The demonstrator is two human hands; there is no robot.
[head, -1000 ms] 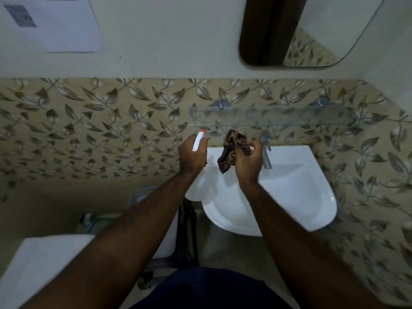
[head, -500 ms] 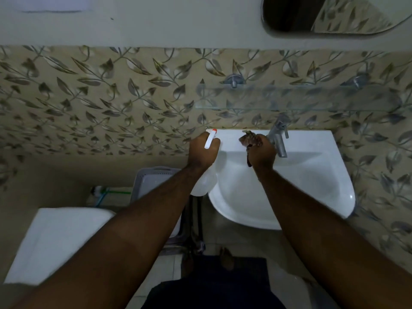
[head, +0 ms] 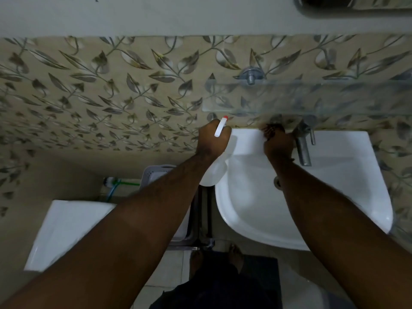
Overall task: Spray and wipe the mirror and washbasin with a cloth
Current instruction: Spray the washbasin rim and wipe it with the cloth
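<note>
A white washbasin [head: 334,197] hangs on the leaf-patterned wall at the right. My left hand [head: 213,139] grips a white spray bottle [head: 215,172] with a red-tipped nozzle, held at the basin's back left corner. My right hand [head: 277,143] presses a dark patterned cloth [head: 270,128] onto the basin's back rim, just left of the metal tap [head: 303,148]. Most of the cloth is hidden under my fingers. Only the mirror's lower edge [head: 356,7] shows at the top right.
A glass shelf [head: 312,97] on metal brackets juts out above the tap. A white toilet cistern [head: 66,230] sits at the lower left, with a grey plastic basket [head: 156,172] and a green hose [head: 116,184] behind it. My feet stand on a dark mat below.
The view has tilted down, so the mirror has nearly left the frame. My right hand has lowered the cloth from mid-air onto the basin's back rim beside the tap.
</note>
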